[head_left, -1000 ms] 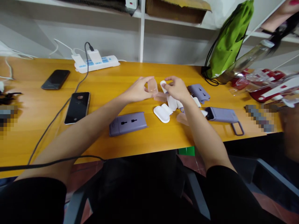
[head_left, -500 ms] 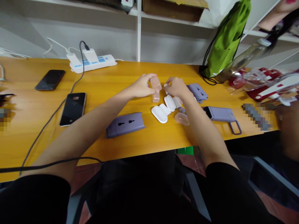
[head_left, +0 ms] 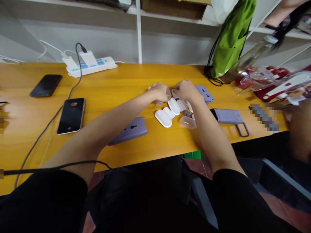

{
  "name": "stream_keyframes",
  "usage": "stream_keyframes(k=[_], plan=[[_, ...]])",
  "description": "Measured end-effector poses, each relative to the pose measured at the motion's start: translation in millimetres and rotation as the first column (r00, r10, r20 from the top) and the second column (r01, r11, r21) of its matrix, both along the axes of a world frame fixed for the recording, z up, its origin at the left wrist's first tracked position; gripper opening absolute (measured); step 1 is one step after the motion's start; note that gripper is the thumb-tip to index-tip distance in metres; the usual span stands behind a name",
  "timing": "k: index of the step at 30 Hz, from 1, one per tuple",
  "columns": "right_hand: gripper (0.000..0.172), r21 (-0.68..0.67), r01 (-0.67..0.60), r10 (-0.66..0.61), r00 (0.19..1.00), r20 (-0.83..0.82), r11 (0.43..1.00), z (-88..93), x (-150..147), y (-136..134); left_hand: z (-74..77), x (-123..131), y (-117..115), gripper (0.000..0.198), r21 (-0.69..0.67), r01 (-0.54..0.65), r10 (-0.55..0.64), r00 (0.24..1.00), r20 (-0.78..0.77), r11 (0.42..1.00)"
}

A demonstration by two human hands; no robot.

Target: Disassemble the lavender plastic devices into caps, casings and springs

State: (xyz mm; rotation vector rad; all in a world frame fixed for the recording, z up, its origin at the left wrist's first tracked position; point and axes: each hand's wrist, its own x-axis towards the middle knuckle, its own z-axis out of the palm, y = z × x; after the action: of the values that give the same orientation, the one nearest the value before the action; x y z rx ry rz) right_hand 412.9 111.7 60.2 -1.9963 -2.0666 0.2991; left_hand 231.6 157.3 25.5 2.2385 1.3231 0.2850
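My left hand [head_left: 158,92] is turned palm down, its fingers partly hidden. It appears closed on a translucent pink plastic case [head_left: 168,93], one part of which shows at its right side; another pink part [head_left: 159,103] shows beneath the hand. My right hand [head_left: 185,90] pinches a small white rounded piece [head_left: 174,93], mostly covered by the fingers. In front of the hands lie a white oval case opened flat [head_left: 164,117] and another white rounded piece [head_left: 174,106]. A translucent pink shell [head_left: 188,122] rests near my right forearm.
Purple housings lie on the left [head_left: 133,129], behind the right hand [head_left: 205,93], and on the right with a loop handle [head_left: 227,116]. Two phones [head_left: 71,116] [head_left: 46,85], a power strip [head_left: 92,67], a green bag [head_left: 230,45] and a bottle [head_left: 250,60] are around. Another person's arm [head_left: 301,132] is at right.
My left hand has turned palm down and moved slightly right over the pink case, now covering more of it. My right hand stays nearly in place. The view has shifted slightly.
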Motion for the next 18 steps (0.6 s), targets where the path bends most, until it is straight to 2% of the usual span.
stream_keyframes(k=[2, 4, 6, 7, 10, 12, 14, 15, 16, 18], plan=[[0.019, 0.006, 0.002, -0.003, 0.995, 0.099, 1.0, 2.2, -4, -2, 5.6, -11, 4, 0.104, -0.014, 0.042, -0.042, 0.999, 0.018, 0.999], [0.023, -0.001, 0.001, -0.001, 0.99, 0.139, 1.0, 4.8, -6, -4, 16.3, -32, 6, 0.121, 0.007, 0.084, -0.084, 0.989, 0.126, 0.996], [0.026, 0.017, 0.008, -0.01, 0.993, 0.119, 1.0, 8.5, -5, -7, 30.5, -64, -3, 0.118, 0.05, 0.104, -0.112, 0.966, 0.233, 0.993], [0.029, 0.05, 0.009, -0.014, 0.995, 0.097, 0.999, 11.1, -4, -10, 37.6, -84, -13, 0.115, 0.051, 0.102, -0.112, 0.965, 0.239, 0.993], [0.038, 0.2, -0.038, 0.045, 0.998, -0.032, 0.979, 21.0, -11, -30, 51.8, -150, -69, 0.121, -0.056, 0.128, -0.124, 0.989, 0.075, 0.99], [0.037, 0.245, -0.141, 0.183, 0.97, -0.159, 0.959, 26.1, -29, -55, 51.4, -191, -115, 0.125, -0.099, 0.15, -0.156, 0.986, -0.061, 0.984], [0.039, 0.237, -0.319, 0.377, 0.889, -0.259, 0.917, 25.8, -55, -85, 43.8, -223, -155, 0.125, -0.107, 0.143, -0.158, 0.978, -0.138, 0.984], [0.046, 0.201, -0.443, 0.484, 0.831, -0.273, 0.874, 23.2, -71, -100, 38.3, -234, -170, 0.124, -0.119, 0.124, -0.144, 0.974, -0.173, 0.985], [0.062, 0.134, -0.563, 0.577, 0.774, -0.261, 0.816, 19.0, -86, -113, 32.5, -241, -182, 0.122, -0.125, 0.11, -0.134, 0.971, -0.197, 0.986], [0.09, 0.007, -0.688, 0.674, 0.708, -0.212, 0.725, 8.0, -114, -129, 22.1, -247, -197, 0.109, -0.11, 0.062, -0.084, 0.975, -0.206, 0.992]])
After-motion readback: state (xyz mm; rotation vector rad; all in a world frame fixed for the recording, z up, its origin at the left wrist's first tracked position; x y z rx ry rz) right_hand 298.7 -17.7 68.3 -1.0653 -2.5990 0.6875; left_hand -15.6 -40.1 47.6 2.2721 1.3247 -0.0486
